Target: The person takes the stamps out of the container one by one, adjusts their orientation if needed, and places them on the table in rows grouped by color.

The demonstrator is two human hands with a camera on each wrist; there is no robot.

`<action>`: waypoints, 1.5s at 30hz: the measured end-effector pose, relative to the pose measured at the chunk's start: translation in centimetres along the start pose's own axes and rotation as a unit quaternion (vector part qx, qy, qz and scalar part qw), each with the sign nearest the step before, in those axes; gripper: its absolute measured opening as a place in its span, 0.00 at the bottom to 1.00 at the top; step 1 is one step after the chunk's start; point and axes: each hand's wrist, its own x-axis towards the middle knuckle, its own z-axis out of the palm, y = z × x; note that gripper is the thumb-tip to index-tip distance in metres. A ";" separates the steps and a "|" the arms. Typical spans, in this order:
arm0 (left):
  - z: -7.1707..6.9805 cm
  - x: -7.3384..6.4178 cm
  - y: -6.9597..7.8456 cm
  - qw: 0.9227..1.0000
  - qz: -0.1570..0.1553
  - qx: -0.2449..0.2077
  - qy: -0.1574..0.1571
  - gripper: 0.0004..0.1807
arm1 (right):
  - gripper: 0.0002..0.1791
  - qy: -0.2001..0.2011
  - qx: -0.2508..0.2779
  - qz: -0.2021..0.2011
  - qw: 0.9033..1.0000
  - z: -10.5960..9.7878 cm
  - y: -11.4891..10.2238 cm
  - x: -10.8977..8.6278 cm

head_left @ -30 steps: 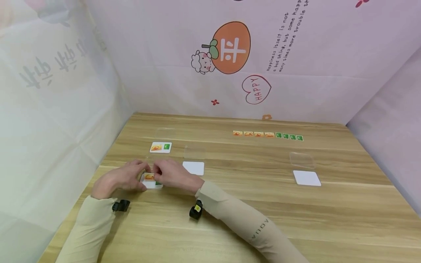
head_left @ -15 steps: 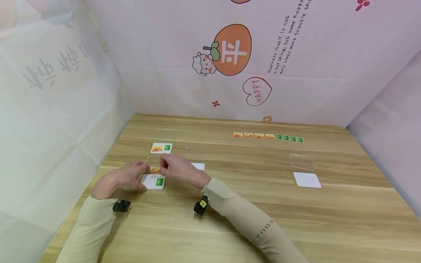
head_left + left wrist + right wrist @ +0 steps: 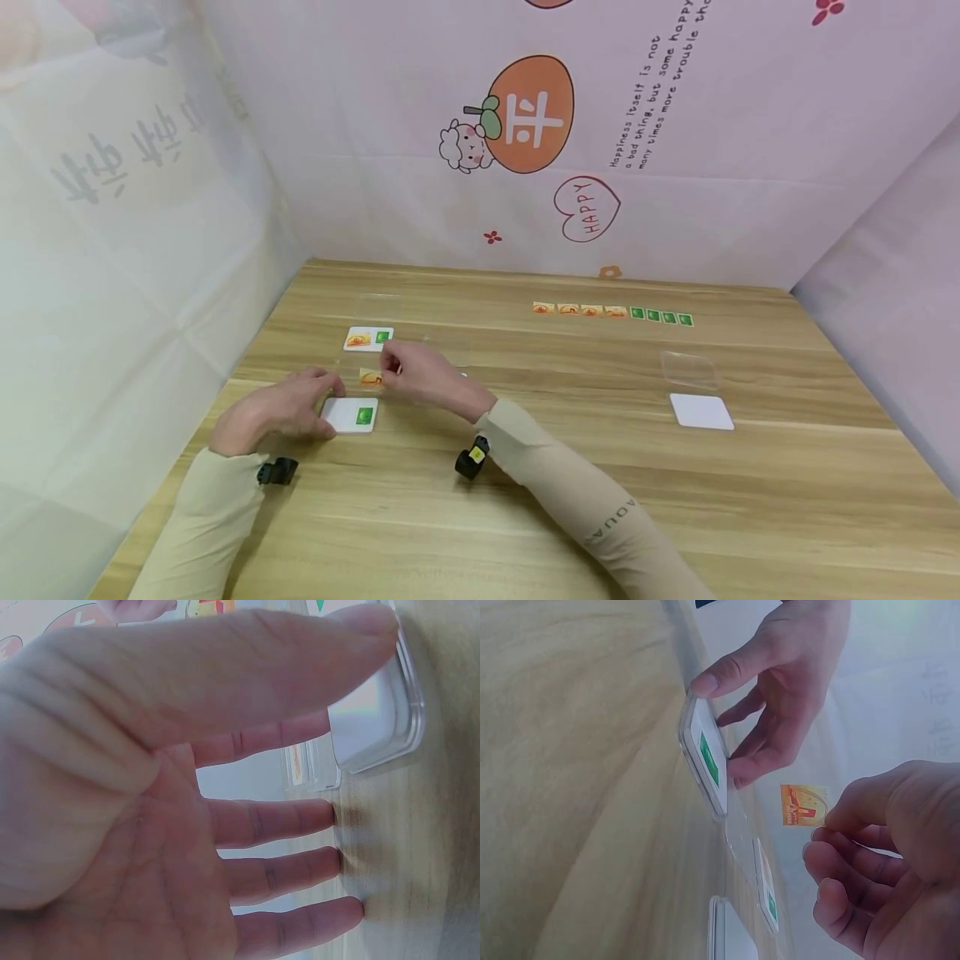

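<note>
My right hand (image 3: 431, 379) pinches a small orange stamp (image 3: 802, 806) by its edge, between thumb and forefinger, as the right wrist view shows. In the head view it is held above the near-left white card (image 3: 341, 414), which lies in a clear plastic case. A green stamp (image 3: 364, 416) sits on the right part of that card. My left hand (image 3: 283, 408) holds the case at its left end, with the thumb (image 3: 360, 630) on the near edge and the forefinger at the far edge. The other left fingers are stretched out and touch the wood.
Behind, another white card (image 3: 368, 338) bears an orange and a green stamp. A blank white card (image 3: 701, 412) lies to the right, its clear lid (image 3: 690, 370) behind it. A row of orange stamps (image 3: 568, 309) and green stamps (image 3: 653, 317) lies farther back, near the printed cloth wall.
The right hand has lifted the orange stamp off the near-left card and moved it back and to the right. The green stamp has come into full view. The left hand has stayed in place.
</note>
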 end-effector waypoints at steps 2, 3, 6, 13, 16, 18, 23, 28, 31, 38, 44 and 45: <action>0.0 0.0 0.0 1.000 -0.001 0.000 0.000 0.25 | 0.02 0.003 0.003 0.000 1.000 -0.1 0.3 0.0; 0.0 0.0 0.0 1.000 -0.001 0.001 -0.001 0.25 | 0.02 0.004 0.004 0.000 1.000 -0.1 0.4 0.0; 0.1 0.0 0.0 1.000 -0.004 0.000 -0.002 0.25 | 0.01 0.004 0.006 -0.001 1.000 -0.3 0.7 0.0; 0.1 -0.1 0.1 1.000 -0.006 0.000 -0.003 0.26 | 0.04 0.018 0.022 -0.015 0.999 -0.8 1.2 -0.2; 0.1 -0.1 0.1 1.000 -0.006 -0.002 -0.001 0.26 | 0.04 0.025 0.028 -0.012 0.999 -1.1 1.6 -0.4; 0.1 -0.1 0.1 1.000 -0.005 -0.003 0.000 0.26 | 0.03 0.028 0.032 -0.006 0.999 -1.3 1.8 -0.5; 0.1 -0.2 0.1 1.000 -0.001 -0.002 0.002 0.26 | 0.02 0.034 0.038 0.005 0.999 -1.8 2.5 -0.5; 0.0 -0.2 0.1 1.000 0.001 0.000 0.003 0.26 | 0.02 0.038 0.031 0.015 0.999 -2.4 3.0 -0.5; 0.0 -0.2 0.1 1.000 0.000 -0.001 0.002 0.26 | 0.03 0.044 0.024 0.015 0.999 -2.6 3.3 -0.5; 0.0 -0.1 0.0 1.000 0.003 -0.001 0.006 0.26 | 0.03 0.055 0.021 0.009 0.998 -3.0 4.1 -0.5; 0.0 -0.1 0.0 1.000 0.003 -0.001 0.006 0.26 | 0.03 0.064 0.034 0.006 0.997 -3.5 4.7 -0.5; 0.1 -0.1 0.0 1.000 0.003 0.000 0.006 0.26 | 0.03 0.065 0.033 0.006 0.997 -3.6 4.8 -0.5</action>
